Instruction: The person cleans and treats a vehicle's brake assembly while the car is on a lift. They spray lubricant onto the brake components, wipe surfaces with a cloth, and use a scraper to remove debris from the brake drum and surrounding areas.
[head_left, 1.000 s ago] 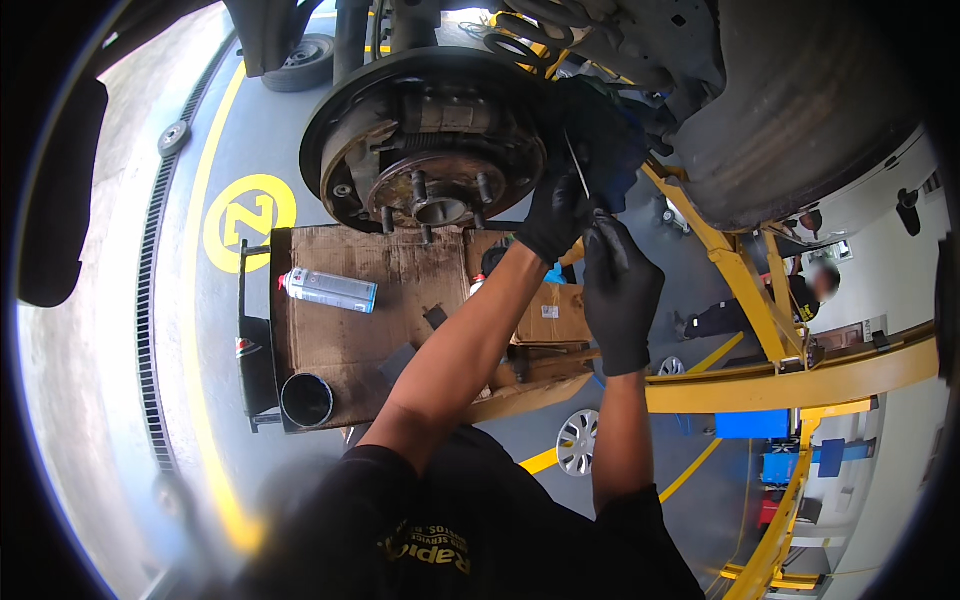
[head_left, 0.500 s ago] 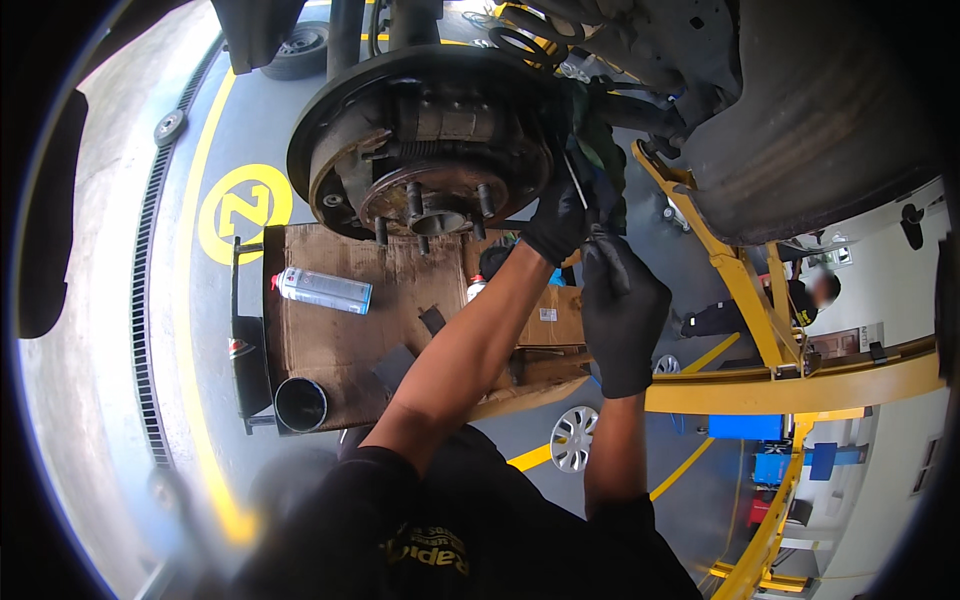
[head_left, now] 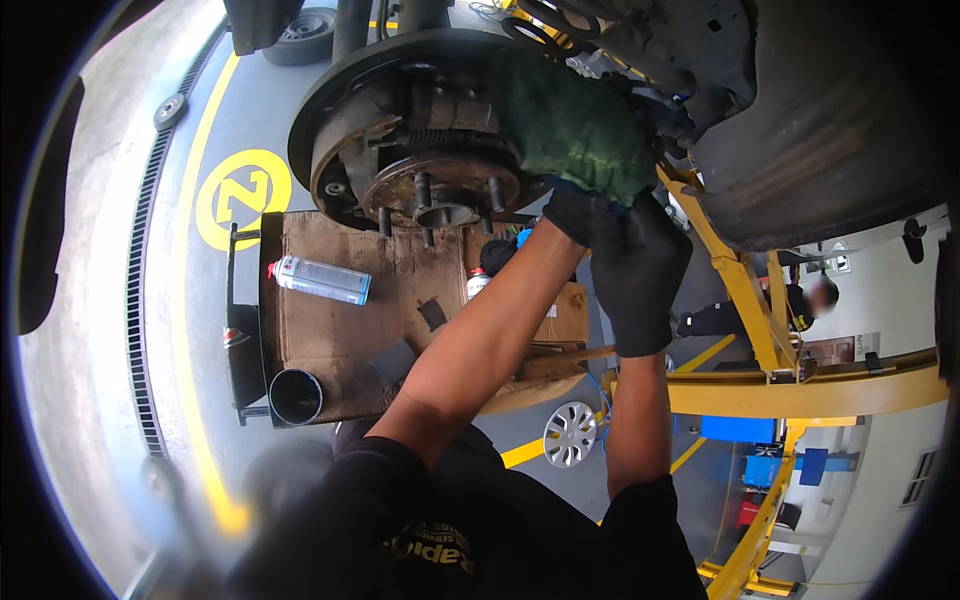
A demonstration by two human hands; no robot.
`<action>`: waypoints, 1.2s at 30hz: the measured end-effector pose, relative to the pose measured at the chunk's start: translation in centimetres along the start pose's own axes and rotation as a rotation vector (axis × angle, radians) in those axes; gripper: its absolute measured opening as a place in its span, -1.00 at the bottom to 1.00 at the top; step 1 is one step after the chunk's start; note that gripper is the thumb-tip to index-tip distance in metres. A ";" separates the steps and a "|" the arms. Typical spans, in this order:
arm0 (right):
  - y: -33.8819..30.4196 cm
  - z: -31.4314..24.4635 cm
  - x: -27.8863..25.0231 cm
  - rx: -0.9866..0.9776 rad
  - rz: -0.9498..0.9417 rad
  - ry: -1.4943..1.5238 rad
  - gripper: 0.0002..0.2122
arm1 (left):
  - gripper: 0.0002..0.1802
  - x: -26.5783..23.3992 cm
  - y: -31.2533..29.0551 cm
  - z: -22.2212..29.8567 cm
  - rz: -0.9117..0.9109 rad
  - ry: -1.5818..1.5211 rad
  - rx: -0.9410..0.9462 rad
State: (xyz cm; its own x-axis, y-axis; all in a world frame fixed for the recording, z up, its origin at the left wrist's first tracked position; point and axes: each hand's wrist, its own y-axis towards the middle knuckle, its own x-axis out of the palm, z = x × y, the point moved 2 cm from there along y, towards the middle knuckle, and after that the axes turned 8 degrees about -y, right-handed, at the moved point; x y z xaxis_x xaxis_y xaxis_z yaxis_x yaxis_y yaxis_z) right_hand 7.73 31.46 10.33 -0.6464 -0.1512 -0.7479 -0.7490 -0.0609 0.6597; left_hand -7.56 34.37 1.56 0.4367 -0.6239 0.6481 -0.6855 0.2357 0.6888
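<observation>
A green cloth point(head_left: 575, 130) is seen at the upper centre, overlapping the right side of a wheel hub point(head_left: 440, 185).
The cloth's lower edge is met by the gloved left hand point(head_left: 573, 214) and right hand point(head_left: 642, 275); the fingers are partly hidden, so whether either set is clenched on it cannot be told. At left of centre, a spray can point(head_left: 320, 280) and a dark cup point(head_left: 296, 398) are carried by the cardboard-covered counter point(head_left: 345, 340).

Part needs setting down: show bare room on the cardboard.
The brown cardboard sheet is bare between the silver-blue spray can and the round black container. Crowded: its right side, around the white red-capped can; and below the green cloth, with the black-gloved right hand.
</observation>
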 end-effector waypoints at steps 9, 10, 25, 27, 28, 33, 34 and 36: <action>-2.6 1.1 2.1 0.150 -0.007 0.222 -0.74 | -0.51 -4.2 -7.8 0.0 0.241 0.049 -0.011; -2.3 1.0 1.5 0.172 -0.030 0.241 -0.72 | -0.51 -2.6 -7.1 -0.6 0.257 0.186 0.019; -6.0 0.2 2.6 0.527 0.004 0.472 -0.69 | -0.48 -6.1 -13.9 1.0 0.444 0.079 0.101; -5.6 -0.7 2.0 0.522 0.020 0.472 -0.70 | -0.52 -5.5 -12.2 0.3 0.436 0.222 0.111; -6.1 -0.8 2.7 0.531 0.040 0.470 -0.71 | -0.54 -4.6 -11.2 0.2 0.373 0.161 0.070; -7.6 0.2 4.8 0.591 0.045 0.556 -0.74 | -0.61 -4.2 -12.6 1.4 0.473 0.099 0.081; -7.3 0.7 3.8 0.608 0.045 0.606 -0.74 | -0.61 -2.0 -12.1 0.3 0.532 0.226 0.092; -6.1 1.1 2.3 0.591 0.055 0.643 -0.75 | -0.62 -0.6 -10.8 -0.4 0.394 0.232 0.031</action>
State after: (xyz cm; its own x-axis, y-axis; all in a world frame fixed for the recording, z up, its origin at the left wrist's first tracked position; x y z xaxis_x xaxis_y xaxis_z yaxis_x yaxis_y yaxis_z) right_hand 10.67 32.58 4.49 -0.6103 -0.6770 -0.4113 -0.7868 0.4578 0.4140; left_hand -0.15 32.46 -6.13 0.2560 -0.3070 0.9166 -0.8410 0.3968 0.3678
